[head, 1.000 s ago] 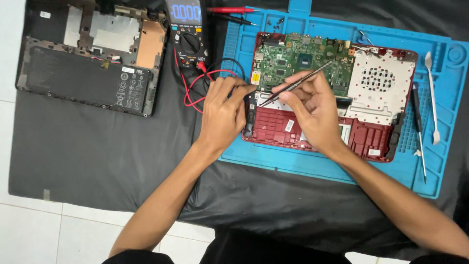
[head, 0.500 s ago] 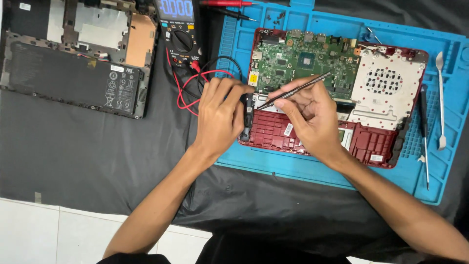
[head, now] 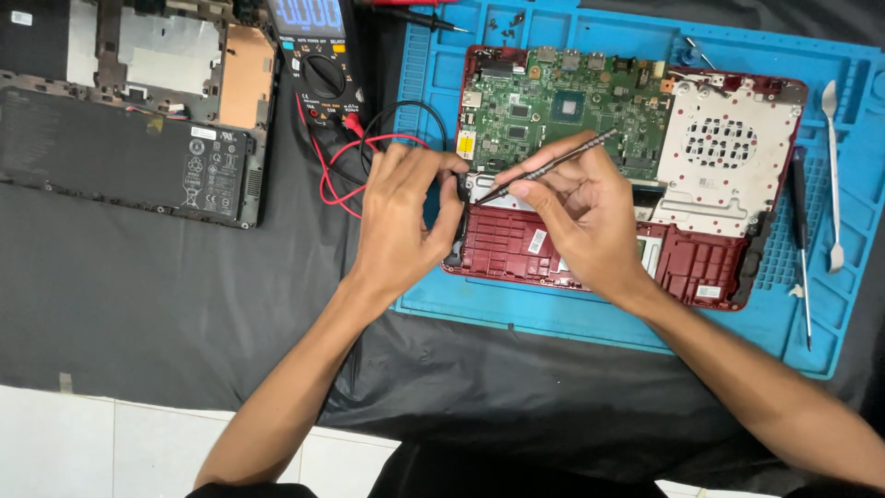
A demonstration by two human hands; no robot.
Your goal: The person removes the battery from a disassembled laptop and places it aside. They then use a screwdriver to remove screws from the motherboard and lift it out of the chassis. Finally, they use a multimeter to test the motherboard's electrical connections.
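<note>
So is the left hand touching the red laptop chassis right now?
Touching. The head view shows the left hand with its fingers curled over the left edge of the red laptop chassis, no gap between them.

Black cloth [head: 184,304] over white tiled floor [head: 92,443].

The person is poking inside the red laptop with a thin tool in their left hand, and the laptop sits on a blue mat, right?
Not quite. The head view shows the thin tool in the right hand, not the left. The left hand rests at the red laptop's edge. The laptop does sit on the blue mat.
</note>
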